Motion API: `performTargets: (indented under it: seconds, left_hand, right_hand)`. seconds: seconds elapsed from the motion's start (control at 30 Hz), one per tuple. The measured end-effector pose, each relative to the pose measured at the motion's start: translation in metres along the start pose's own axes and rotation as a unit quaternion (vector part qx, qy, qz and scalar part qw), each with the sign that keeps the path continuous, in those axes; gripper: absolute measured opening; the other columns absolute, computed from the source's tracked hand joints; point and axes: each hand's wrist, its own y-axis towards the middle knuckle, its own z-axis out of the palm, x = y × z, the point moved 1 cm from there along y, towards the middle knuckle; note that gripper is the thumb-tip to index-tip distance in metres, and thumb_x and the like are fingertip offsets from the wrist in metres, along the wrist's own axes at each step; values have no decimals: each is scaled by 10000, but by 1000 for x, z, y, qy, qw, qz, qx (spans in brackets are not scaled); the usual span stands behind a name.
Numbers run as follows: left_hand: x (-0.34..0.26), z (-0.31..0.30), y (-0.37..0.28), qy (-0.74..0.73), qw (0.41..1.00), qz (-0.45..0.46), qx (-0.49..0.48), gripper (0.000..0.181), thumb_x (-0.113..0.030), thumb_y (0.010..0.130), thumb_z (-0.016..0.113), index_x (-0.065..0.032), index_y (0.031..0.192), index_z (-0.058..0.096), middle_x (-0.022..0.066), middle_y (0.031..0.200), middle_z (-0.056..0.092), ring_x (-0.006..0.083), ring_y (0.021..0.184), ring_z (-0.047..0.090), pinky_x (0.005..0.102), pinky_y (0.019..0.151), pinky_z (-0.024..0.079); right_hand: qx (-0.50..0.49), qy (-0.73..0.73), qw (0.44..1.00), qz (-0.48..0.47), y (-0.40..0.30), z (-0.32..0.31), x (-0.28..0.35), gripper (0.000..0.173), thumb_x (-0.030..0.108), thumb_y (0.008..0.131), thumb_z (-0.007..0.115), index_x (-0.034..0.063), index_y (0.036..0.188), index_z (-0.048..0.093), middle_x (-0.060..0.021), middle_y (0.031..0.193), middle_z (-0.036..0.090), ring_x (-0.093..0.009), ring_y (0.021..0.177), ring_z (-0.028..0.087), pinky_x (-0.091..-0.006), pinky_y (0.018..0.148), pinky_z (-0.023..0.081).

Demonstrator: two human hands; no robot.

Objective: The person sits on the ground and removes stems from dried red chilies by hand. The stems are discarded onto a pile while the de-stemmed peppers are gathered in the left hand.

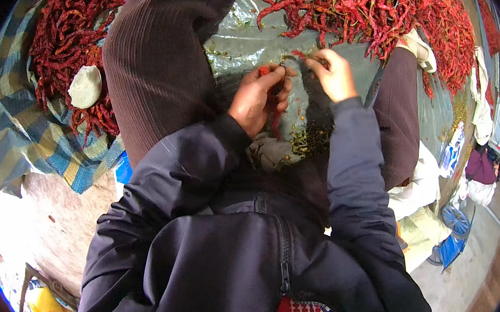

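Observation:
My left hand [262, 95] is closed around dried red chillies; a bit of red shows above the fingers and a chilli tip [276, 126] hangs below the palm. Just to the right, my right hand [334, 76] pinches something thin at its fingertips, by a short red chilli piece [298, 54]. A thin, dark curved thing spans the gap between the hands; blur hides what it is. Under both hands lies a plastic sheet [238, 47]. A small heap of green chilli stems [310, 142] rests on it, close to my lap.
A large pile of dried red chillies [366, 2] spreads ahead and right. At left, more chillies [60, 43] lie on a checked woven sheet [21, 107], with a whitish round lump [85, 87] on top. My bent legs flank the work area. A blue-wheeled cart [456, 225] stands at right.

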Motion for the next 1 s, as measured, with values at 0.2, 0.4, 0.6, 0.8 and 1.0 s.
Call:
performTargets:
  seconds: [0.2, 0.4, 0.6, 0.8, 1.0]
  left_hand:
    - [-6, 19, -1, -202, 973, 11, 107, 481, -290, 994, 366, 34, 1349, 380, 201, 1387, 435, 316, 1263, 449, 453, 1036, 374]
    - [-20, 31, -11, -303, 937, -5, 173, 559, -299, 958, 457, 24, 1393, 319, 238, 1424, 362, 381, 1320, 361, 560, 1089, 290]
    - [-27, 42, -13, -343, 921, -32, 183, 548, -257, 952, 467, 41, 1387, 316, 245, 1428, 354, 399, 1323, 349, 570, 1094, 270]
    - [-22, 38, -8, -349, 915, -9, 200, 599, -206, 926, 500, 45, 1409, 251, 273, 1431, 328, 387, 1321, 356, 531, 1110, 265]
    - [-17, 37, -10, -243, 948, 20, 203, 592, -248, 945, 463, -12, 1447, 257, 248, 1410, 380, 295, 1302, 411, 427, 1096, 313]
  right_hand:
    - [74, 325, 934, 130, -68, -36, 85, 175, 136, 923, 586, -21, 999, 598, -68, 797, 644, -69, 554, 529, -198, 496, 414]
    - [-27, 174, 980, 95, -45, -46, 92, 244, 223, 945, 560, -8, 972, 633, -54, 745, 649, -64, 523, 536, -194, 461, 409]
    - [-76, -184, 979, 38, 45, -9, -2, 330, 282, 791, 669, -28, 893, 624, -212, 812, 654, -381, 789, 630, -433, 703, 483]
    - [-118, -206, 971, -25, -23, -23, 0, 281, 242, 812, 675, -6, 943, 650, -195, 859, 663, -363, 837, 641, -408, 712, 498]
    - [-130, -25, 989, -72, -66, -15, 132, 220, 212, 802, 737, 12, 820, 648, -39, 699, 615, -90, 578, 525, -246, 542, 431]
